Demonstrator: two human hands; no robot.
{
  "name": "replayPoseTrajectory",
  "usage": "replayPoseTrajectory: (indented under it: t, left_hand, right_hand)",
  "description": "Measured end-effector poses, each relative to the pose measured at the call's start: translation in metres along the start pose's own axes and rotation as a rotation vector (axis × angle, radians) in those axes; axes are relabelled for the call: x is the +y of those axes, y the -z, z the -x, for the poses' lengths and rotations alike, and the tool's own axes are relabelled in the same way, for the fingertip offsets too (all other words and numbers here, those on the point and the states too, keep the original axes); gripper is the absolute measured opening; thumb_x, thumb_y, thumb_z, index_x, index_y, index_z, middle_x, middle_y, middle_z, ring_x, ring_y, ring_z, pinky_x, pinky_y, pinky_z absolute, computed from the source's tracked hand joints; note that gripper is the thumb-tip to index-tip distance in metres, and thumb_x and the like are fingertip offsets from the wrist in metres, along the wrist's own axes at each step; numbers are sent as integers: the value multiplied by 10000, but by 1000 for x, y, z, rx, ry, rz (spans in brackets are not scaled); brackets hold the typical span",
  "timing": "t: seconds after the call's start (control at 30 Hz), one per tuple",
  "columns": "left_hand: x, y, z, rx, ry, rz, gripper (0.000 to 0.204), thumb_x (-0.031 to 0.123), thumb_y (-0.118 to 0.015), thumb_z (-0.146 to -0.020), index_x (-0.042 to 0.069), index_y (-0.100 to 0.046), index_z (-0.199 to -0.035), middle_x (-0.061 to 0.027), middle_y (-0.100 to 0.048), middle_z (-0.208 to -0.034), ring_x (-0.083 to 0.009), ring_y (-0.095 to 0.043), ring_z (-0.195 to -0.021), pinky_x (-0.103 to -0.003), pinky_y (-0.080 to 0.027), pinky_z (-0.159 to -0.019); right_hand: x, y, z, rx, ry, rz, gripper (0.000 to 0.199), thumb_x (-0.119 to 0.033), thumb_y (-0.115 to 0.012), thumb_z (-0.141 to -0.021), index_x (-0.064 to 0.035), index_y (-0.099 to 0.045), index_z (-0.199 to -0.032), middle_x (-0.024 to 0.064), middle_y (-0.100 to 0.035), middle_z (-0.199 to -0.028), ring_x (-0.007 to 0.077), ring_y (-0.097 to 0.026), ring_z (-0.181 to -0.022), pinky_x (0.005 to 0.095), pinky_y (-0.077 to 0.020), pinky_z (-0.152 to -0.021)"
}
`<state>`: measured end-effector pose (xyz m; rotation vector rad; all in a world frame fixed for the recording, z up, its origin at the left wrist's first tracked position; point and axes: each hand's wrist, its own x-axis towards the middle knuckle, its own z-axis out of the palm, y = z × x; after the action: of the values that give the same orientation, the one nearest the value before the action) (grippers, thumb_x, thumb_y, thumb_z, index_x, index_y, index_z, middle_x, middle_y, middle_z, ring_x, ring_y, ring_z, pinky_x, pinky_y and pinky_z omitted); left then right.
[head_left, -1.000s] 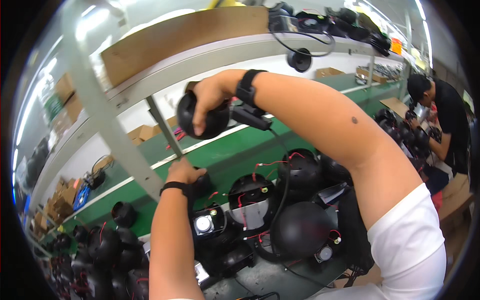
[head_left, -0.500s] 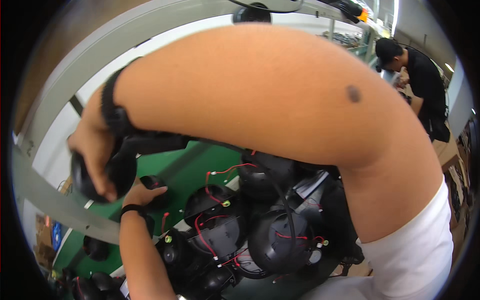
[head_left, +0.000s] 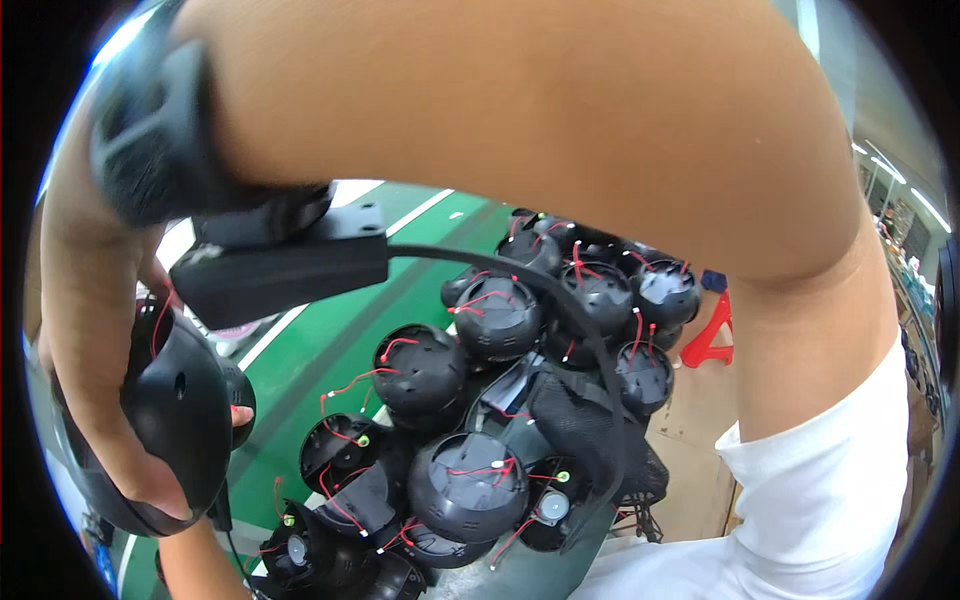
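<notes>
Presently, the right hand (head_left: 85, 300) is curled over a glossy black shell (head_left: 178, 400) at the far left of the view, thumb and fingers spread around its curve. The left hand (head_left: 241, 416) is mostly hidden behind that shell; one fingertip shows against a smaller black round part (head_left: 238, 385), and whether it grips that part cannot be told. A black box (head_left: 290, 270) hangs at the right wrist, its cable (head_left: 560, 290) looping across the view.

The step in hand looks like handling the shell with the right hand while the left stays close to the smaller part. Judging from this, the next move calls for a firm hold on the smooth curve and slack in the cable.

Farther out, on the green surface (head_left: 310, 350), a cluster of black shells (head_left: 470, 490) trails red wires (head_left: 340, 505). A red stool (head_left: 712, 335) stands beyond.
</notes>
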<state>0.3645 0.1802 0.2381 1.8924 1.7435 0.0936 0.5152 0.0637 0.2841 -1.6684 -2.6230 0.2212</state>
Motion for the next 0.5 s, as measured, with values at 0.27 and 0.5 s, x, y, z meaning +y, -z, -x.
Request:
replayPoseTrajectory:
  t: [0.27,0.5]
  left_hand:
    - [-133,-41,-58,210,-1173,-191,1045,284,-974,-532,9,-468,-1403,-222,-563,-1362,-391,-600,-1201,-454,-485,-1019]
    - [-123,-54,22,228,-1019,-238,1214,356,-969,-439,-46,-402,-1434,-254,-509,-1362,-413,-559,-1269,-446,-462,-1072]
  right_hand:
    - [-40,11,71,140,-107,89,1224,-476,-962,-530,30,-421,-1505,257,-532,-1449,379,-540,-1321,403,-438,-1099]
    - [38,4,177,245,-436,131,1196,-372,-988,-470,-55,-435,-1482,222,-556,-1398,373,-544,-1310,408,-421,-1104]
